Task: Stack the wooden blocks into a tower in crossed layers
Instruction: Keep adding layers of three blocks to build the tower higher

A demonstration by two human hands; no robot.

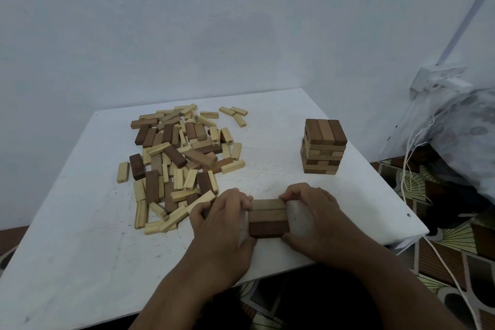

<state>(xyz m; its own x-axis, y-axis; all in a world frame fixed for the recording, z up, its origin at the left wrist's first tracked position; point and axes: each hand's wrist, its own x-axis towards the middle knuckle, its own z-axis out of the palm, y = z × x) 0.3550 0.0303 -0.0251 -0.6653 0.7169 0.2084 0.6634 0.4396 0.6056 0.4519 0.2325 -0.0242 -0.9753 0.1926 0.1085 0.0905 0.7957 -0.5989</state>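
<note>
block set: three wooden blocks point(268, 218) side by side, long sides touching, flat on the table between both hands; far two mid-brown, near one darkest
left hand: left hand point(224, 218) clamps the set's left ends; fingers curled at the far-left corner, thumb at the near-left corner
right hand: right hand point(312, 215) clamps the right ends the same way; fingertips on the far-right corner, thumb on the near-right corner
grip state: both hands closed on the set, squeezing it from opposite ends; set sits dead centre between the two palms
lift: cannot tell if set is raised or resting on the surface
tower: tower point(323, 146) stands beyond the right hand, well apart from it; crossed layers, top layer of three brown blocks running away from the person
loose pile: loose pile point(179, 158) of pale and dark blocks beyond and outboard of the left hand; nearest pale blocks just beside the left fingers
table: white table point(80, 262) under everything, scuffed
cables: white cables point(417, 169) outboard of the right hand, off the table edge
floor: patterned floor covering point(442, 244) beside the right forearm
</note>
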